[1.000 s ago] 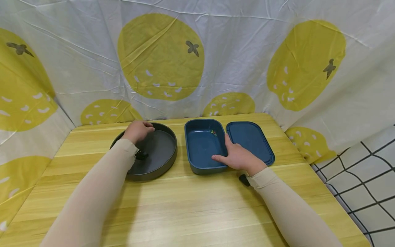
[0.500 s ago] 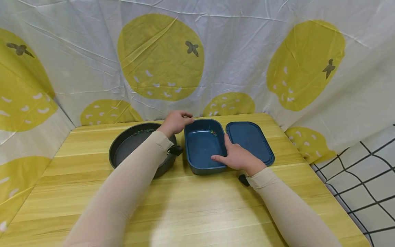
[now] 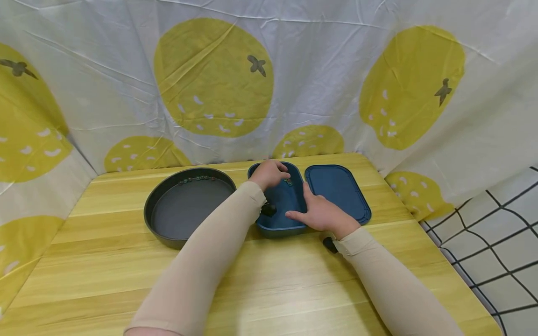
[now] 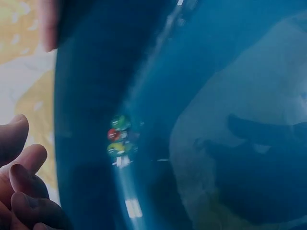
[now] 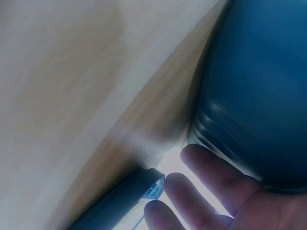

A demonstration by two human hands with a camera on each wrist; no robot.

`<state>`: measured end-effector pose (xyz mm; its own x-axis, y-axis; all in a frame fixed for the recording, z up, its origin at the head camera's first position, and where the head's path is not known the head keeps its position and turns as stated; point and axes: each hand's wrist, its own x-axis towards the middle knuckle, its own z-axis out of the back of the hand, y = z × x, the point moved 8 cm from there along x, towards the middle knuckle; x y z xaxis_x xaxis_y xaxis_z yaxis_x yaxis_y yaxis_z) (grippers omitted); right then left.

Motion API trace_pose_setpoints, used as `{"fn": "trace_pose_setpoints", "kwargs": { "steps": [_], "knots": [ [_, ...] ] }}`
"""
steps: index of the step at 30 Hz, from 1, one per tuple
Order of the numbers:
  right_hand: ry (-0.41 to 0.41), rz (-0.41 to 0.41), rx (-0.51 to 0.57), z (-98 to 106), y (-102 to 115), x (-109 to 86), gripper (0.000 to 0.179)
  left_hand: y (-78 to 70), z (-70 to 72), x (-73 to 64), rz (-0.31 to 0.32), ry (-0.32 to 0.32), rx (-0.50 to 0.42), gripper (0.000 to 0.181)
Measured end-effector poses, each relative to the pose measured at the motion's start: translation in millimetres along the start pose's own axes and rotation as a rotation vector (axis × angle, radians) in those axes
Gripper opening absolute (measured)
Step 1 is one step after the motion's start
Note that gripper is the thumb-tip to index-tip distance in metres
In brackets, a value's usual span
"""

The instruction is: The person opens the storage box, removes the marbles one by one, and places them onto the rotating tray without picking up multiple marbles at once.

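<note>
A deep blue rectangular box [image 3: 286,227] stands in the middle of the table. My left hand [image 3: 267,174] hangs over its far left part, with fingers bent loosely. In the left wrist view no thing shows between those fingertips. Several coloured glass marbles [image 4: 120,136], green, red and yellow, lie together inside the box along its edge. My right hand [image 3: 321,212] rests at the box's right rim, thumb over the inside and the other fingers fairly straight along the outer wall. To the left, a round dark grey pan [image 3: 185,207] holds a row of marbles [image 3: 196,179] at its far edge.
A flat blue lid [image 3: 338,191] lies right of the box, close to my right hand. The wooden table [image 3: 105,261] ends at a curtain [image 3: 319,70] printed with yellow fruit. A black wire grid [image 3: 496,252] stands beyond its right edge.
My left hand has left the round pan and moved right to above the blue box. My right hand stays at the box's right rim. The camera view has shifted slightly.
</note>
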<state>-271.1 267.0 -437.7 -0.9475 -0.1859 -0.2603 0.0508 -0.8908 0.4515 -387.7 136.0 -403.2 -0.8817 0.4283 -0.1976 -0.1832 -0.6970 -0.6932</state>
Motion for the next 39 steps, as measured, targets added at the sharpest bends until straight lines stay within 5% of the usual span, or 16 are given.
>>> {"fn": "trace_pose_setpoints", "kwargs": {
  "steps": [9,17,28,39],
  "knots": [
    [0.006,0.003,0.008,0,1,-0.1,0.128,11.7,-23.8,21.5,0.028,0.042,0.122,0.038],
    [-0.001,0.007,0.013,0,2,0.2,0.128,16.4,-32.2,26.8,0.049,0.025,0.215,0.039],
    [-0.004,0.002,0.001,1,3,-0.5,0.128,17.2,-37.2,28.5,0.064,-0.034,0.188,0.033],
    [-0.002,0.010,0.011,1,4,-1.5,0.128,21.2,-42.8,29.4,0.070,-0.016,0.172,0.029]
  ]
}}
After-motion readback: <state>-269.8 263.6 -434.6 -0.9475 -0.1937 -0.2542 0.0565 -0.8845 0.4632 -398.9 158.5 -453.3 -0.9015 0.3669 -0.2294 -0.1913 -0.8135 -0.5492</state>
